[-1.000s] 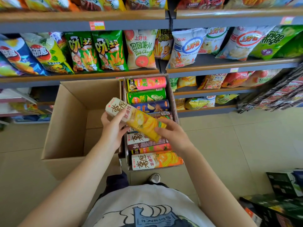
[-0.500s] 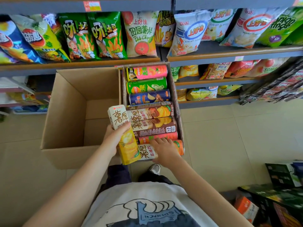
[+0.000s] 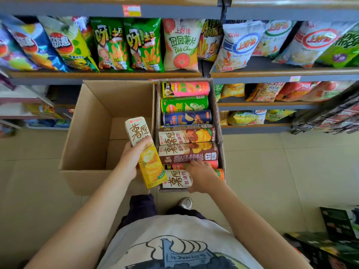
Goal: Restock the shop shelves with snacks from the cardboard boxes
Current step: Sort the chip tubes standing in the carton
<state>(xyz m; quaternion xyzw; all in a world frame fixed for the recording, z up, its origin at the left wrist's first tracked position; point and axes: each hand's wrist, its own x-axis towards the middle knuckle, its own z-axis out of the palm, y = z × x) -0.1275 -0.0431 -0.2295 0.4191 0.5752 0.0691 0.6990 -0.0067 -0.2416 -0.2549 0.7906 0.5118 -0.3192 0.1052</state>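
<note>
Between the two cardboard boxes on the tiled floor (image 3: 272, 171), the left hand (image 3: 130, 161) is gripping a yellow snack box (image 3: 146, 152), fingers curled round its middle and thumb lying across its cream upper part, so that the box is pointing up and away over the seam where the boxes meet. On the left, the large open box (image 3: 91, 121) is showing only its bare brown walls and bottom. Just beside it, the narrow box (image 3: 218, 117) is holding canisters and cartons lying on their sides in a row: a pink canister (image 3: 186, 89) at the far end, then a green canister (image 3: 184, 104), a blue canister (image 3: 187, 117), and two brown cartons (image 3: 186, 143) touching each other. At the near end, the right hand (image 3: 201, 176) is reaching down onto an orange carton (image 3: 177, 179), its fingers spread and bent over the carton's right part, with fingertips touching the reddish pack just behind; whether they are actually clamping the carton I cannot tell. Above the boxes, a shelf (image 3: 104, 75) is carrying a row of chip bags (image 3: 127, 45) leaning upright, with lower shelves of more bags to the right.
</note>
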